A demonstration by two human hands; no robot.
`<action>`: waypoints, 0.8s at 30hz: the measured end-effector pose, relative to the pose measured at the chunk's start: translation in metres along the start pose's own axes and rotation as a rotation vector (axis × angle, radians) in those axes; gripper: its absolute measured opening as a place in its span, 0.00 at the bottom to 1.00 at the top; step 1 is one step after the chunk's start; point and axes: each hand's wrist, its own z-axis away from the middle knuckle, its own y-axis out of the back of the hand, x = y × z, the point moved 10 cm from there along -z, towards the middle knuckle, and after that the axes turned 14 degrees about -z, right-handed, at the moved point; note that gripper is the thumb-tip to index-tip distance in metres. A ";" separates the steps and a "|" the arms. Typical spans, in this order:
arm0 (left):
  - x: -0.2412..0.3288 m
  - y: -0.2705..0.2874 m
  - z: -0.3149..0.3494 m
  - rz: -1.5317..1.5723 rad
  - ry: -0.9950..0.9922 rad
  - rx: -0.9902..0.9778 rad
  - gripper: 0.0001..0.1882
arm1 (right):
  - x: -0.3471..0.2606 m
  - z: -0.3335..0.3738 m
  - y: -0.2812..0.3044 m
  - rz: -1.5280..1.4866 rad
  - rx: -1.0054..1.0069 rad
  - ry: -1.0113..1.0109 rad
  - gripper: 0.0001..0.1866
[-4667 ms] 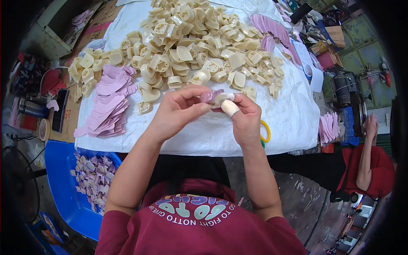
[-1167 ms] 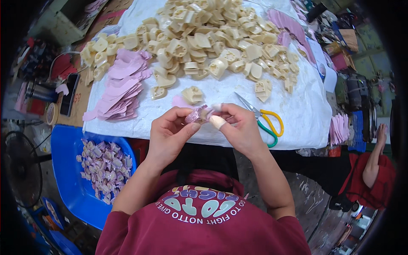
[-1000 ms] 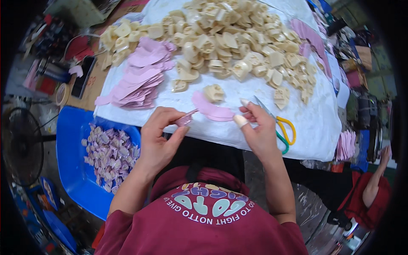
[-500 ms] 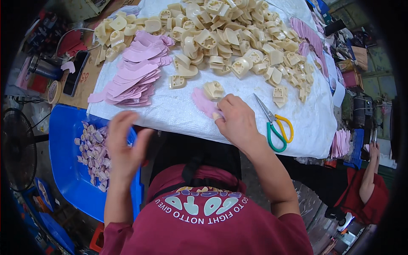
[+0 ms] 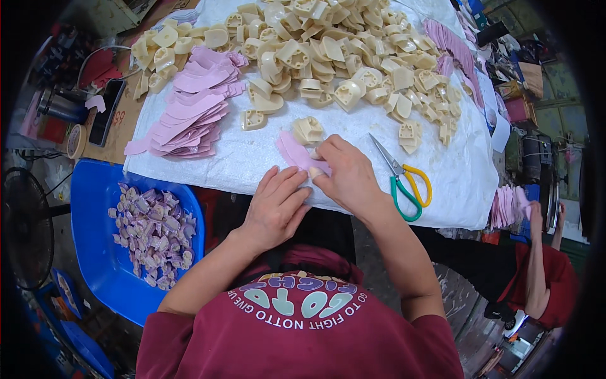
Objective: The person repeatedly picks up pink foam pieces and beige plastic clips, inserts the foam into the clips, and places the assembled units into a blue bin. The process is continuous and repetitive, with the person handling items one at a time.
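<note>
A flat pink cut piece point(image 5: 294, 151) lies on the white cloth close to the table's front edge. My right hand point(image 5: 346, 175) pinches its right end between thumb and fingers. Beside it, my left hand point(image 5: 274, 207) rests with its fingers stretched out, the tips at the piece's near edge. Just beyond the pink piece sits one cream-coloured moulded heel-like block point(image 5: 307, 130), which neither hand visibly grips. To the right of my right hand lie scissors point(image 5: 404, 180) with one green and one yellow handle, blades pointing away.
A heap of cream blocks point(image 5: 334, 57) covers the far table, and stacked pink pieces point(image 5: 189, 114) lie left of it. At the left stands a blue tub point(image 5: 95, 252) holding small pinkish-purple wrapped pieces point(image 5: 154, 230). Another person point(image 5: 536, 271) works at the right, holding pink material.
My left hand has come over from above the blue tub to the pink piece. My right hand stays on the piece. The view has shifted slightly.
</note>
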 end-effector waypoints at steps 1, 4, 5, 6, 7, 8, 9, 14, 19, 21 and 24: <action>-0.001 0.000 -0.002 -0.008 -0.001 0.011 0.17 | 0.002 -0.002 -0.004 0.013 -0.032 -0.011 0.07; -0.006 -0.002 -0.007 0.017 -0.015 0.046 0.16 | 0.014 -0.001 -0.008 0.014 -0.082 -0.077 0.06; -0.007 -0.002 -0.009 0.038 -0.010 0.060 0.16 | 0.025 0.004 -0.003 -0.012 -0.069 -0.123 0.06; -0.008 -0.001 -0.010 0.057 0.002 0.075 0.16 | 0.034 0.008 0.002 -0.041 -0.060 -0.167 0.06; -0.009 0.000 -0.010 0.076 0.013 0.089 0.16 | 0.042 0.014 0.010 -0.169 -0.004 -0.246 0.07; -0.009 0.000 -0.010 0.066 0.016 0.097 0.15 | 0.048 0.021 0.019 -0.296 0.052 -0.325 0.09; -0.008 0.000 -0.010 0.060 0.018 0.102 0.15 | 0.054 0.029 0.026 -0.423 0.108 -0.408 0.10; -0.006 -0.001 -0.013 0.030 0.014 0.075 0.15 | 0.022 0.016 0.010 0.030 0.067 -0.189 0.11; -0.015 0.000 -0.019 0.107 0.120 0.042 0.12 | 0.029 0.020 0.007 -0.113 0.057 -0.173 0.08; -0.019 0.003 -0.026 0.144 0.176 0.007 0.11 | 0.024 0.022 0.011 -0.124 0.088 -0.120 0.07; -0.031 -0.003 -0.033 0.234 0.274 -0.013 0.12 | -0.002 0.021 0.019 -0.080 0.131 0.039 0.07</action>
